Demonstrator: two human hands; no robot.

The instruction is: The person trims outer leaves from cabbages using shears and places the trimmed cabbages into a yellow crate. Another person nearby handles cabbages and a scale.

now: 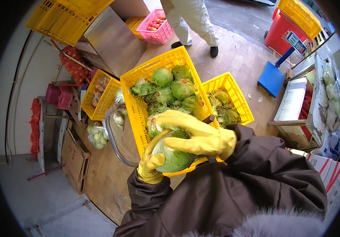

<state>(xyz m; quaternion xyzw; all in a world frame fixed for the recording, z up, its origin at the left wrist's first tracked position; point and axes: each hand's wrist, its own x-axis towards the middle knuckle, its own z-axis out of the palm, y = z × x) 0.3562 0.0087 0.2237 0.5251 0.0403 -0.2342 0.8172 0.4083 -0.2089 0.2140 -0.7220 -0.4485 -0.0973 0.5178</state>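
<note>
A head of iceberg lettuce (pixel 175 158) is held low over the near end of a large yellow plastic crate (pixel 133 118). My left hand (pixel 153 163), in a yellow rubber glove, grips it from the left side. Across its top reaches my right hand (pixel 198 134), gloved alike, with the fingers spread; a brown handle (pixel 208 119) sticks out behind that hand, and what it belongs to is hidden. More lettuce heads (pixel 182 88) fill the crate, several with their cut stems showing.
Trimmed leaves lie in a smaller yellow crate (pixel 248 111) at the right. Left of the large crate is a clear plastic bag on a hoop (pixel 110 142). A person (pixel 187 17) stands beyond, near a pink crate of tomatoes (pixel 158 37). A blue platform scale (pixel 271 78) stands farther right.
</note>
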